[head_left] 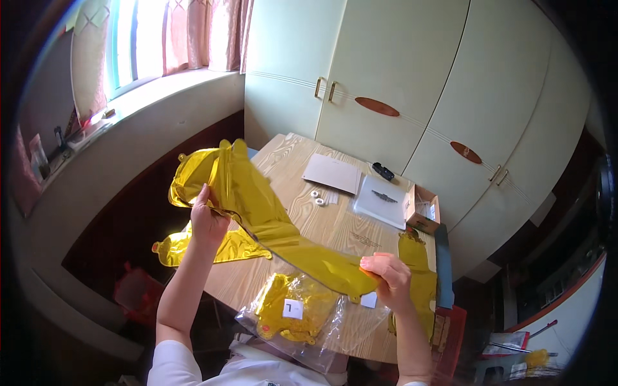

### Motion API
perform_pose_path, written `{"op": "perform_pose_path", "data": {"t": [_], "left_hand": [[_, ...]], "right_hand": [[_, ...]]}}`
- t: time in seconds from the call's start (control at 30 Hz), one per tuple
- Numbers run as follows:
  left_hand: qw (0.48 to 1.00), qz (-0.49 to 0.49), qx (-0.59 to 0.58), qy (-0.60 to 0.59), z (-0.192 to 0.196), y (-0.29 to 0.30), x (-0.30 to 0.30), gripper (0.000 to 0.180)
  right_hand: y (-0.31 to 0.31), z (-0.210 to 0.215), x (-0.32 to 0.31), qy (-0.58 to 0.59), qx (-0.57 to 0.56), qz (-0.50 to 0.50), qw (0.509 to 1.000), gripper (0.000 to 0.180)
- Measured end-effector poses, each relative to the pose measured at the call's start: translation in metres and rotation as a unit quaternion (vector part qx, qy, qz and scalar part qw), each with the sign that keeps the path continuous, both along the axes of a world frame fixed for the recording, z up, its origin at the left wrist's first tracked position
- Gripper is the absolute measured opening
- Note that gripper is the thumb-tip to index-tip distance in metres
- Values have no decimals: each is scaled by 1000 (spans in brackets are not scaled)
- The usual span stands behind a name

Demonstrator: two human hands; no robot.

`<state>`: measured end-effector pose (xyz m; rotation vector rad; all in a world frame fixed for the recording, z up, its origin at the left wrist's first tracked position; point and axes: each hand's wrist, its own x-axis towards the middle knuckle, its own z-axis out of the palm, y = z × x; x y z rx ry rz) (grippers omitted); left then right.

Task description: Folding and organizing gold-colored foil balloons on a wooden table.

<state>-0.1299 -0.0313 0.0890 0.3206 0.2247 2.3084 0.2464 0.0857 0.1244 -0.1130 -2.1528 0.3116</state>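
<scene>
Stretched between my two hands is a long, flat gold foil balloon (273, 215), lifted above a wood-grain table. My left hand (211, 222) grips its edge near the wide far-left end, thumb up on the foil. At the narrow end, my right hand (388, 275) pinches the tip, where a bit of orange shows. Below it lies a clear plastic bag (338, 321) with a folded gold foil balloon (277, 302) inside and a white label on top. Another gold foil balloon (241, 248) lies flat under my left forearm. More gold foil (421, 289) lies along the table's right edge.
Farther back on the table (293, 161) are a beige folder (331, 172), two white rolls (318, 201), a black object (383, 171), a clear plastic sleeve (376, 209) and a small open box (423, 209). Pale cabinets (386, 64) stand behind. A red bin (137, 293) is on the floor at left.
</scene>
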Motion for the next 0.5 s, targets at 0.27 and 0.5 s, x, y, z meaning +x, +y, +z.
{"op": "perform_pose_path", "data": {"t": [0.27, 0.5], "left_hand": [[902, 200, -340, 175, -17, 30, -25, 22], [758, 297, -393, 427, 11, 121, -99, 24]], "right_hand": [[8, -5, -27, 22, -146, -53, 988, 16], [87, -35, -83, 113, -405, -13, 907, 25]]}}
